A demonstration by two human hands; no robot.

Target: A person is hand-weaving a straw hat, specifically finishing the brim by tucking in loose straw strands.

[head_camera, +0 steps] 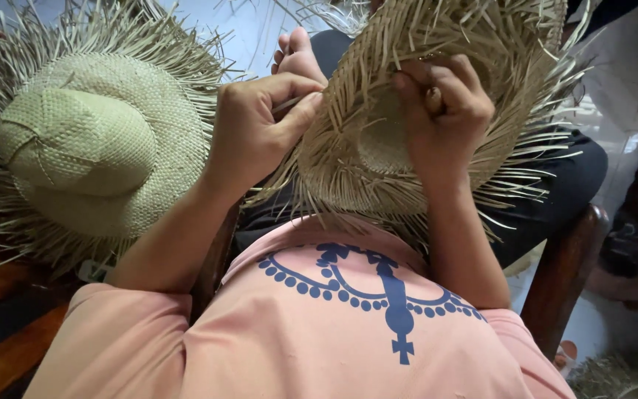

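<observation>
Left hand pinching a straw strand, right hand gripping upturned unfinished hat, brim tilted leftward.

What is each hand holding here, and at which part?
Both hold the unfinished straw hat on the lap. The left hand pinches loose straw strands at its fringed brim edge; the right hand grips the woven brim near the crown.

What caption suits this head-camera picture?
Both hands, left hand and right hand, work an unfinished straw hat beside a woven hat.

Both hats, the held one and the greenish one, are matt, rough woven straw.
</observation>
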